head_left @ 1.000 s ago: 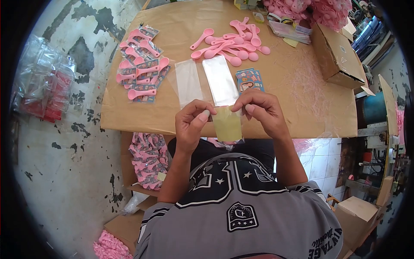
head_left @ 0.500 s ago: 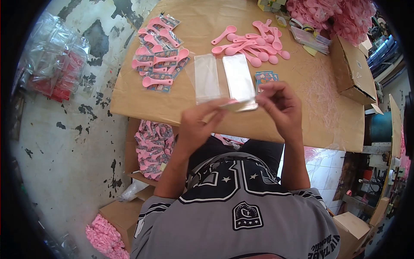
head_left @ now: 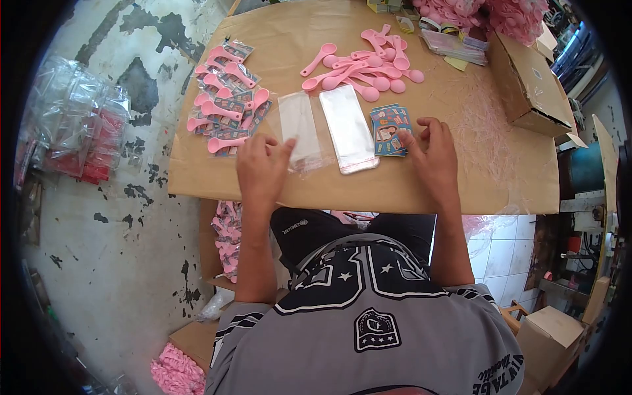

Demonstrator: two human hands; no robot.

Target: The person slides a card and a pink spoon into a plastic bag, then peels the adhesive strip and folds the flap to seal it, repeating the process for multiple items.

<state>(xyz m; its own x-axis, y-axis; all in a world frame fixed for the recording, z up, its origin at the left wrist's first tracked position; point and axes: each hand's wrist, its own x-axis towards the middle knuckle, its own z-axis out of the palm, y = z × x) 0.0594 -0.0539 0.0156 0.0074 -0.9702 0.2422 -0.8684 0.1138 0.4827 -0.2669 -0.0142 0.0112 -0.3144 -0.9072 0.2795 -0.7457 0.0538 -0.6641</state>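
My left hand (head_left: 262, 170), fingers apart, is over the left of the table beside some loose clear plastic bags (head_left: 299, 122). My right hand (head_left: 436, 161) is open too, its thumb right at the edge of a small stack of blue printed cards (head_left: 388, 146). Between the hands lies a neat stack of clear bags (head_left: 349, 128), shiny and white in the light. Beyond it is a heap of loose pink measuring spoons (head_left: 368, 69). Left of the bags, pink spoons packed with cards in clear bags (head_left: 220, 108) form an overlapping pile.
Brown paper covers the table (head_left: 316, 187). At the right stands a cardboard box (head_left: 526, 85), near pink shreds. Bundles of pink spoons (head_left: 487, 13) fill the back right corner. Below the table's left front, a carton holds more packed spoons (head_left: 227, 240). Plastic sacks (head_left: 72, 118) lie on the floor.
My left hand has moved left, away from the bag stack, and no longer pinches at the bags' edge. My right hand has come to the cards, now in fuller view. The camera view has shifted slightly.
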